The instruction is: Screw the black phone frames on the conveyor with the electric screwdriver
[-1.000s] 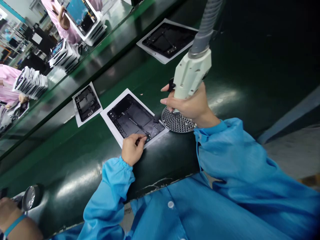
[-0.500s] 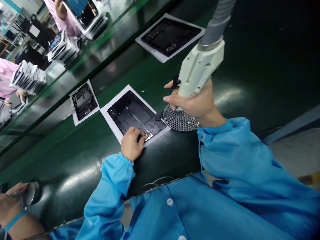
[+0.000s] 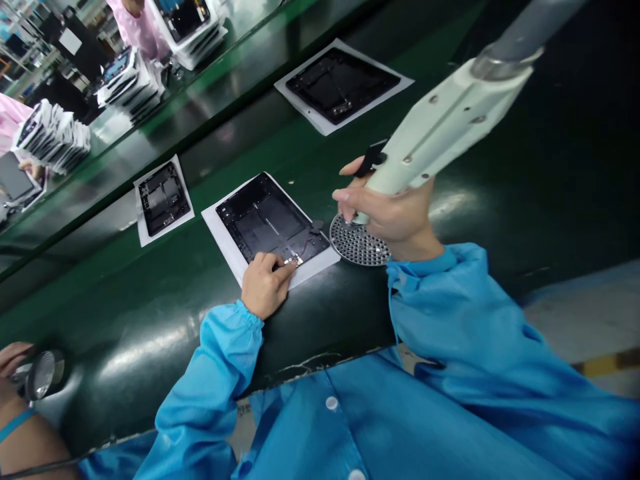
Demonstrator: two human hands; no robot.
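Fingers of left hand [image 3: 265, 285] curled on black tablet frame [image 3: 265, 223], any pinch unclear; right hand [image 3: 387, 217] closed around white hose-fed power tool [image 3: 440, 127] above perforated metal disc [image 3: 359, 243]; frame on white paper [image 3: 229, 250], green surface [image 3: 150, 300]

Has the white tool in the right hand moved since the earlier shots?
Yes. Judged against the perforated disc, the white tool has swung its upper end toward the right of the view and leans flatter, with its lower end still by the disc, gripped in the right hand.

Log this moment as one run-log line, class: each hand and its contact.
right hand: grips white hose-fed tool above perforated metal disc | left hand: rests on black tablet housing on white paper
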